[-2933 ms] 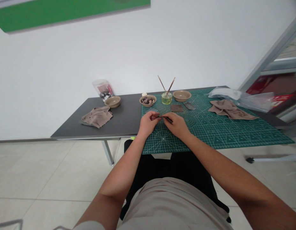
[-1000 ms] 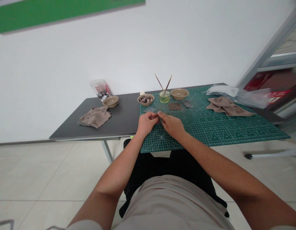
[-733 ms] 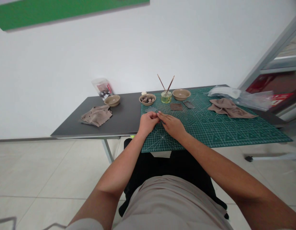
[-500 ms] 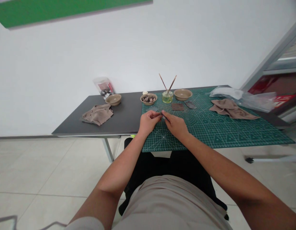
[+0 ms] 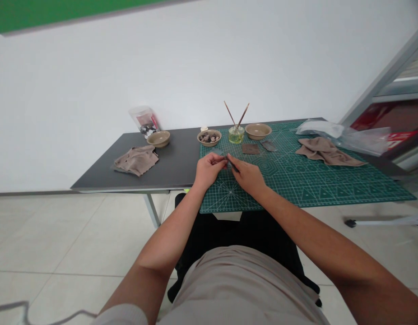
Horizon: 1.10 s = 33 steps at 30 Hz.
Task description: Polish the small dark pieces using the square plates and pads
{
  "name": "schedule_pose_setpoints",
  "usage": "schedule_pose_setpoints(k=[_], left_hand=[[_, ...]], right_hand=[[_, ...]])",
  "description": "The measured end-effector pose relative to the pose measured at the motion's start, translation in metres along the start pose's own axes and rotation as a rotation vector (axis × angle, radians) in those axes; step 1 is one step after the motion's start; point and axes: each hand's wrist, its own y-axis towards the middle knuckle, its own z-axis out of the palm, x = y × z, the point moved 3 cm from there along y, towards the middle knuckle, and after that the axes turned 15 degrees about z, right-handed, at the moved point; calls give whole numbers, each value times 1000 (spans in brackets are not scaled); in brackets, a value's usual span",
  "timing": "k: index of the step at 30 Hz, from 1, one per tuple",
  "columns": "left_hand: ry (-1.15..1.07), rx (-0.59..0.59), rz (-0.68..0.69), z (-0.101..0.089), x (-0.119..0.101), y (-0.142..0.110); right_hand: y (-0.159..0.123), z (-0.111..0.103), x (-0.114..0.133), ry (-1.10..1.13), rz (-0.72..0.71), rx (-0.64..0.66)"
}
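My left hand (image 5: 208, 170) and my right hand (image 5: 247, 175) meet over the green cutting mat (image 5: 283, 180). A thin dark strip (image 5: 233, 165) is gripped in my right hand, its edge showing beside the thumb. The fingertips of my left hand are pinched together against those of my right; what they hold is small, dark and mostly hidden. Just beyond my hands are a brown square sheet (image 5: 250, 149) and a grey sheet (image 5: 269, 145), both lying flat. A bowl (image 5: 209, 143) with several brown and dark chunks stands behind my left hand.
A glass jar (image 5: 236, 135) of yellowish liquid holds two thin brushes. Near it is a tan bowl (image 5: 258, 132); another bowl (image 5: 158, 139) stands left by a clear tub (image 5: 145, 122). Brown cloths lie left (image 5: 137, 160) and right (image 5: 326, 151), with a plastic bag (image 5: 344, 135) behind.
The whole view has shifted slightly, so the table things sit a little higher. My hands stay together over the mat, with only a slight change at the fingertips.
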Motion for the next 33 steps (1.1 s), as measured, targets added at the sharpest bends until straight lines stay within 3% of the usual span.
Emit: schedule_pose_setpoints(k=[4, 10, 15, 19, 24, 29, 33], left_hand=[[-66, -34, 37, 0, 3, 1], [-23, -59, 83, -3, 2, 3], [-38, -118, 131, -5, 0, 5], [-54, -79, 138, -3, 3, 5], [-2, -1, 33, 0, 9, 4], [1, 116, -40, 5, 6, 1], [251, 134, 52, 4, -1, -1]], right_hand=[[3, -1, 0, 12, 63, 43], [3, -2, 4, 21, 24, 120], [2, -5, 3, 123, 40, 14], [2, -8, -3, 201, 133, -98], [2, -9, -6, 245, 194, -143], [2, -10, -2, 191, 118, -132], [-1, -5, 0, 87, -10, -67]])
